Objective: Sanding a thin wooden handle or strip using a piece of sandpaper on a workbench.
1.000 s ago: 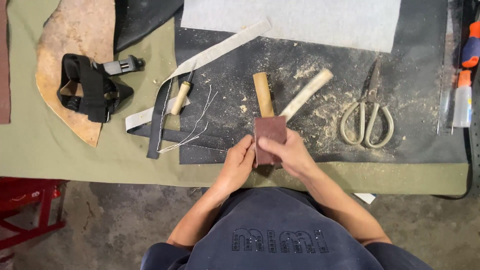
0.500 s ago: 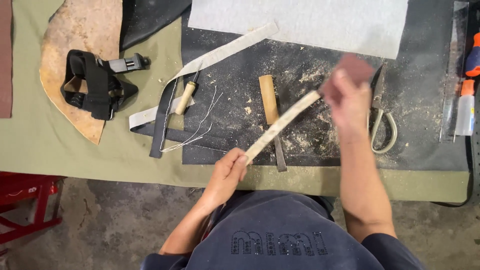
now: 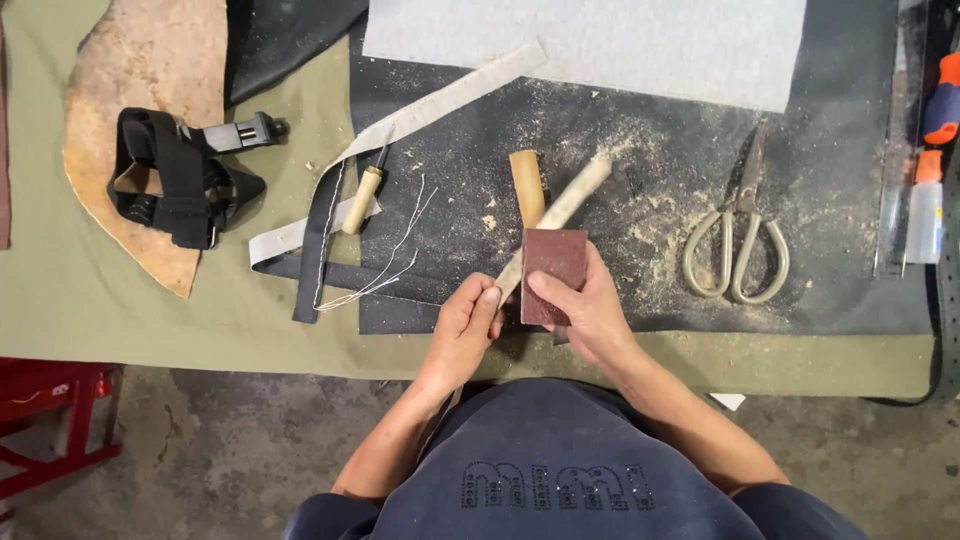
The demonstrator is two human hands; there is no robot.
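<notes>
Nearest the camera, at the front edge of the worktop (image 3: 150, 320), both hands are closed on their work. The left hand (image 3: 465, 325) is clamped around the near end of a pale wooden stick (image 3: 570, 200), which slants up and to the right across a dark mat (image 3: 830, 290) dusted with sawdust. The right hand (image 3: 590, 310) grips a reddish-brown sanding block (image 3: 552, 262), thumb on its face, pressed against the stick just above the left hand's fingers. The two hands sit close together, nearly touching.

Just behind the block lies a short yellowish wooden handle (image 3: 527, 185), crossing under the stick. To the left, thin pale threads (image 3: 385, 270) and dark leather straps (image 3: 318, 235) lie on the mat's edge, with an awl with a wooden grip (image 3: 362, 198) resting on a light strip of webbing (image 3: 440, 100). To the right, well apart from the hands, lies a pair of scissors (image 3: 738, 245) with large loops.

Farther left, a black harness-like strap bundle (image 3: 175, 175) sits on a tan piece of hide (image 3: 140, 70). At the far edge lies a grey sheet (image 3: 600, 40), and a small bottle (image 3: 924, 205) stands at the far right.
</notes>
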